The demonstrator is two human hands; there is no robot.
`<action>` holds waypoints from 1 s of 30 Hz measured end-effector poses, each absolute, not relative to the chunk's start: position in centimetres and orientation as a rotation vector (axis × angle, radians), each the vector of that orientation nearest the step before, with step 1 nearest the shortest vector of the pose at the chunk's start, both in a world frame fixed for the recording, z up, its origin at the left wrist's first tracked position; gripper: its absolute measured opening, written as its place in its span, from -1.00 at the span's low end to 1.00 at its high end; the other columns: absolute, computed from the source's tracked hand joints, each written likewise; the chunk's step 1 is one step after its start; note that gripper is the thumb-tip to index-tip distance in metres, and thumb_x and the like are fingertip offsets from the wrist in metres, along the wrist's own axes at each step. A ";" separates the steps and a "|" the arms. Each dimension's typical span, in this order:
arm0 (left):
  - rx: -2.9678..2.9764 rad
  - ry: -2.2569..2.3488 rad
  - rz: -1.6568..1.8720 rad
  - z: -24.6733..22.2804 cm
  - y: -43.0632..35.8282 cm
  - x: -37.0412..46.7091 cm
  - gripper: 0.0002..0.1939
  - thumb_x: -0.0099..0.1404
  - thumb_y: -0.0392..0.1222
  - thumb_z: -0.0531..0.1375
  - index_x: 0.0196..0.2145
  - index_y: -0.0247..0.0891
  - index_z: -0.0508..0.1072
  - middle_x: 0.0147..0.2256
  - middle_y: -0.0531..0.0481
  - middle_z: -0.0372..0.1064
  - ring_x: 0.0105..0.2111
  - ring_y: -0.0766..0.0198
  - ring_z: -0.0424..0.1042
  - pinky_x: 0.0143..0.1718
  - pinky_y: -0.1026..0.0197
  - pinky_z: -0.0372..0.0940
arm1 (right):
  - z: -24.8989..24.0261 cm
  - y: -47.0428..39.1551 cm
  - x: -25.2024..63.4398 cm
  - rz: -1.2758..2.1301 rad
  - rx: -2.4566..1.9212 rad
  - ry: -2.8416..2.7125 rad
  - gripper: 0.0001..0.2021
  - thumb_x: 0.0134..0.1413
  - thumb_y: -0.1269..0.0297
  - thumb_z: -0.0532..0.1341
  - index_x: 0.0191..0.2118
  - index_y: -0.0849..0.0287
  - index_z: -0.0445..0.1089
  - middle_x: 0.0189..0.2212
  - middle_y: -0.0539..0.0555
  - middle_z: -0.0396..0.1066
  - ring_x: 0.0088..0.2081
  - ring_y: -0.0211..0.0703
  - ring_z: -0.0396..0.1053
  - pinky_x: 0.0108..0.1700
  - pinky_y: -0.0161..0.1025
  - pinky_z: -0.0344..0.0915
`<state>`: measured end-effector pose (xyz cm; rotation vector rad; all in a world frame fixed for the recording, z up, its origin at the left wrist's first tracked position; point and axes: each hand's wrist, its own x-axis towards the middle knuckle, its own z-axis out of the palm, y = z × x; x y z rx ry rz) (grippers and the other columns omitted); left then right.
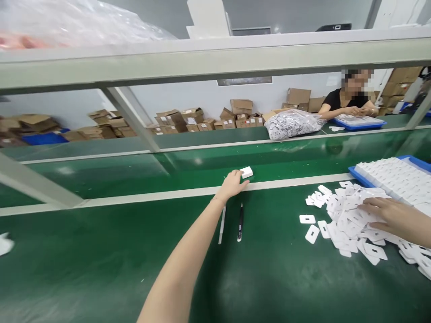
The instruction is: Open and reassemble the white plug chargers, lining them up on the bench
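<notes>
My left hand reaches far forward over the pale strip, to the edge of the green belt. Its fingertips meet the left side of a small white box-shaped piece, while the thumb sticks out apart below it. On the right, my right hand rests with stretched fingers on a heap of flat white plates, each with a small slot in the middle. Nothing gripped shows in that hand. Between the hands lie black tweezers and a thin white-grey stick, partly behind my left wrist.
A blue tray with rows of white parts stands right of the heap. A metal frame crosses above the bench. Beyond it are a bag of white parts, a seated person at another tray, and cardboard boxes.
</notes>
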<state>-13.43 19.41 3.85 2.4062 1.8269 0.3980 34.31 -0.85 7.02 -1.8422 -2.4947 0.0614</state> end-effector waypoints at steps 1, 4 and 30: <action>2.372 1.839 0.433 3.5 20.6 -13.0 -0.43 0.31 0.02 0.04 0.15 -0.43 0.18 0.16 -0.37 0.14 0.18 -0.10 0.14 0.15 0.02 0.08 | 7.6 -1.2 34.0 0.010 -1.824 -2.514 -0.58 0.03 -0.13 0.10 0.06 -0.49 0.34 0.06 0.08 0.38 0.04 0.31 0.36 0.01 0.25 0.34; 2.282 1.837 0.471 2.8 23.6 -11.9 -0.34 0.29 0.08 0.06 0.17 -0.47 0.14 0.17 -0.41 0.12 0.18 -0.14 0.14 0.12 0.02 0.11 | 9.3 -1.9 33.0 -0.093 -1.813 -2.562 -0.54 0.12 -0.06 0.06 0.14 -0.24 0.34 0.09 0.08 0.37 0.08 0.27 0.34 0.06 0.23 0.34; 2.040 0.926 1.062 0.6 0.7 -4.3 -0.52 0.12 -0.13 0.35 -0.06 -0.22 0.28 -0.06 -0.12 0.40 -0.04 0.08 0.41 0.05 -0.01 0.29 | 5.2 -0.7 16.1 0.313 -0.884 -2.298 -0.63 0.16 0.08 0.22 0.05 0.08 0.39 0.03 0.14 0.42 0.10 0.05 0.33 0.13 0.10 0.29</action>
